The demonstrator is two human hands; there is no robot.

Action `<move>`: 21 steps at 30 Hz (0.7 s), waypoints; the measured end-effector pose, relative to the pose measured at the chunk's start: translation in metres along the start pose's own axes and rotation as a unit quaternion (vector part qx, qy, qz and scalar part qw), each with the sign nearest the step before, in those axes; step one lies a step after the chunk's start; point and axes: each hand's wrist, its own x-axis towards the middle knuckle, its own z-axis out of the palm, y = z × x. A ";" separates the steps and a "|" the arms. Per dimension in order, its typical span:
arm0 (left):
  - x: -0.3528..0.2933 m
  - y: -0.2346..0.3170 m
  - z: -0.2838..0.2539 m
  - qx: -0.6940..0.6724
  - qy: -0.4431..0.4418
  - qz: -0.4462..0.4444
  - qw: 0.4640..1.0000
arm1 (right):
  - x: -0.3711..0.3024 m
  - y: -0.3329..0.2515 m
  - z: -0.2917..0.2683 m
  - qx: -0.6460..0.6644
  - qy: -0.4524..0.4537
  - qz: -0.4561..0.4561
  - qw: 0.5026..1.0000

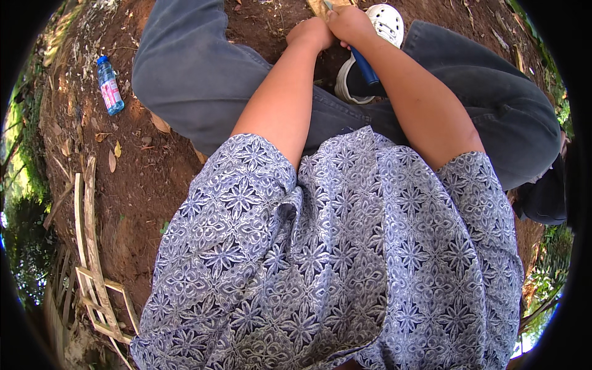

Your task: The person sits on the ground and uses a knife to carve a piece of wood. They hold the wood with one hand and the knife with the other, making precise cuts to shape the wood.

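Observation:
At the top of the head view my two hands meet, side by side and touching or nearly so. My right hand point(350, 26) is closed around a blue-handled tool point(365, 66). Its handle sticks out below the hand toward me, and a bit of greyish metal shows above the fingers. My left hand point(311, 34) looks curled, its fingers turned away, so what it grips, if anything, is hidden. A pale flat piece of wood point(318, 7) lies just beyond both hands, cut off by the picture's upper edge.
My bent legs in dark trousers point(191, 80) frame the hands, with a white clog point(387, 23) beside the right one. A bottle with a blue cap point(110, 86) lies on brown soil at the left. Wooden strips and a frame point(92, 246) lie nearer on that side.

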 end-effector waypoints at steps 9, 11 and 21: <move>-0.026 0.010 -0.002 -0.030 -0.048 -0.029 0.998 | 0.055 -0.027 -0.054 0.052 0.141 -0.026 0.988; -0.022 0.010 -0.001 -0.055 -0.039 -0.032 0.997 | 0.045 -0.024 -0.058 0.062 0.090 -0.042 0.993; -0.019 0.014 -0.009 -0.095 0.005 -0.040 0.995 | -0.005 0.008 -0.028 0.004 -0.044 -0.023 0.999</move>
